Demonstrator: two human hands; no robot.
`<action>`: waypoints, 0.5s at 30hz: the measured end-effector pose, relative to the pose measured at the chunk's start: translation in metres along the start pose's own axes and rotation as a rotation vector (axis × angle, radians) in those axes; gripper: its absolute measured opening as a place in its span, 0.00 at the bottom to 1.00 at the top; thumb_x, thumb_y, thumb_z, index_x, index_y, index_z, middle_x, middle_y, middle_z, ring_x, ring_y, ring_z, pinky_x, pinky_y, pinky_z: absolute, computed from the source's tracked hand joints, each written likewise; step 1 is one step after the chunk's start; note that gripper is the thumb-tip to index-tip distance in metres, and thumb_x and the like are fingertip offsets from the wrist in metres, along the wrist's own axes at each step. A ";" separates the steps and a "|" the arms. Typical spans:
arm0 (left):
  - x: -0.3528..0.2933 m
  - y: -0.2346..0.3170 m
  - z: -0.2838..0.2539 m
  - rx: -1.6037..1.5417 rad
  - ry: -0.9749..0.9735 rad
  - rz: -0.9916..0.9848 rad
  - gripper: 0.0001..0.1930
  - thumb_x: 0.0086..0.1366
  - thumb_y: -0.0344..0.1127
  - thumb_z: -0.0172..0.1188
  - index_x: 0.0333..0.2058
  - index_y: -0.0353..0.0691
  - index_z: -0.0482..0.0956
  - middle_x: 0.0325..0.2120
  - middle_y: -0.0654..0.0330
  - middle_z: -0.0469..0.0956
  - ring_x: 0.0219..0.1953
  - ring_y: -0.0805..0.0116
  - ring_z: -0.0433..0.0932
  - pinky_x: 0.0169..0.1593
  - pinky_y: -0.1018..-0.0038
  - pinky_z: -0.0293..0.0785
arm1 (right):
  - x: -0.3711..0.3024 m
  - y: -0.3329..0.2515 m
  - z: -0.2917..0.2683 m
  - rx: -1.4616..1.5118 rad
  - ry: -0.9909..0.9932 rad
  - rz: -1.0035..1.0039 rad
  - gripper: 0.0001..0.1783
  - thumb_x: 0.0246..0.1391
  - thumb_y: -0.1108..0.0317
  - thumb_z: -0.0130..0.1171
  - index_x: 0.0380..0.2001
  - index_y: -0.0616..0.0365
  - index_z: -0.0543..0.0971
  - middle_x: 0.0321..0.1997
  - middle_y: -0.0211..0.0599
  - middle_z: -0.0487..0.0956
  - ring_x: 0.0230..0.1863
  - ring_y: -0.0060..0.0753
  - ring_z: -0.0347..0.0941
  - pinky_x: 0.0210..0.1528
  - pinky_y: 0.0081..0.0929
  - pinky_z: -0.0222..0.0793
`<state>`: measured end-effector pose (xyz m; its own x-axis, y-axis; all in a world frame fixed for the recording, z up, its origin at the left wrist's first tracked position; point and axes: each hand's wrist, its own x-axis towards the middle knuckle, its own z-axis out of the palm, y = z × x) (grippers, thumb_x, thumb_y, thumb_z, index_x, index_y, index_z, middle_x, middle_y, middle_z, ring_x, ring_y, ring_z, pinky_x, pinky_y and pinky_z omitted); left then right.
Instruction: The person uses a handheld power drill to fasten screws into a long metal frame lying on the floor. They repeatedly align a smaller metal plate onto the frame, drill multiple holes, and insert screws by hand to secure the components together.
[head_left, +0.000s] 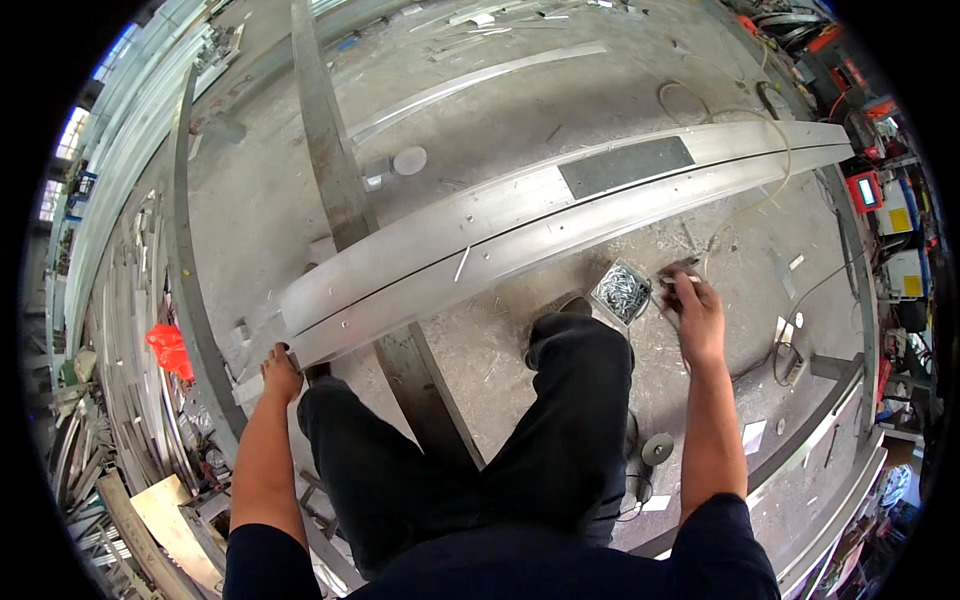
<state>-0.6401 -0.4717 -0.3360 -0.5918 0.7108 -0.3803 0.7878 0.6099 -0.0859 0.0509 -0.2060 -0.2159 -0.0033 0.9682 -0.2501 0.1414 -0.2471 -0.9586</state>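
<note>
A long pair of silvery aluminium profiles point(400, 262) lies across in front of me, with a dark seam running lengthwise between them. My left hand point(282, 374) is closed around the lower corner at their left end. My right hand point(697, 312) is beyond my right knee, with its fingers curled together. Something dark shows at its fingertips, too unclear to name. Left of that hand a square container point(622, 293) holds many small shiny metal pieces, apparently rivets or screws. On the upper profile lies a dark grey rectangular plate point(627, 166), and a thin light rod point(462, 263) rests over the lower one.
Steel beams point(425, 385) run under the profiles and along both sides. A hose point(788, 150) crosses their right part. A small disc tool point(657, 449) and cables are by my right leg. Scrap strips point(140, 330) and a red bag point(169, 351) are at left.
</note>
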 end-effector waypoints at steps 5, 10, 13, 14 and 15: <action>-0.003 -0.002 -0.001 0.042 -0.016 0.017 0.32 0.55 0.32 0.68 0.58 0.43 0.65 0.55 0.48 0.73 0.59 0.41 0.73 0.65 0.47 0.63 | 0.028 -0.052 0.096 -0.014 -0.035 -0.204 0.10 0.68 0.71 0.56 0.45 0.68 0.80 0.33 0.37 0.82 0.32 0.23 0.79 0.36 0.23 0.76; 0.009 -0.017 -0.021 -0.036 -0.098 0.288 0.24 0.48 0.35 0.73 0.44 0.36 0.78 0.47 0.46 0.80 0.56 0.45 0.75 0.69 0.50 0.61 | 0.061 -0.025 0.144 -0.088 -0.006 -0.234 0.10 0.70 0.68 0.56 0.43 0.64 0.81 0.32 0.32 0.83 0.33 0.20 0.77 0.37 0.21 0.74; 0.006 -0.007 -0.018 -0.087 0.178 0.527 0.27 0.45 0.35 0.74 0.46 0.35 0.78 0.44 0.47 0.81 0.55 0.45 0.75 0.70 0.50 0.60 | 0.058 -0.023 0.149 -0.286 0.054 -0.251 0.12 0.71 0.65 0.56 0.42 0.63 0.83 0.30 0.28 0.82 0.33 0.17 0.74 0.39 0.20 0.72; 0.004 0.002 -0.023 -0.120 0.191 0.574 0.27 0.45 0.35 0.74 0.46 0.35 0.79 0.42 0.47 0.82 0.53 0.46 0.77 0.66 0.52 0.64 | 0.054 -0.023 0.145 -0.345 0.061 -0.275 0.12 0.71 0.65 0.56 0.42 0.63 0.83 0.30 0.28 0.82 0.33 0.18 0.74 0.39 0.21 0.71; 0.002 0.011 -0.030 -0.154 0.208 0.612 0.26 0.46 0.35 0.74 0.45 0.35 0.80 0.40 0.48 0.82 0.51 0.46 0.78 0.63 0.53 0.68 | 0.053 -0.024 0.145 -0.399 0.061 -0.303 0.12 0.71 0.65 0.56 0.41 0.63 0.84 0.30 0.28 0.81 0.33 0.18 0.73 0.39 0.22 0.71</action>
<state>-0.6379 -0.4531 -0.3098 -0.0780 0.9883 -0.1313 0.9680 0.1066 0.2273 -0.0962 -0.1546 -0.2260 -0.0468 0.9976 0.0508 0.5109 0.0676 -0.8570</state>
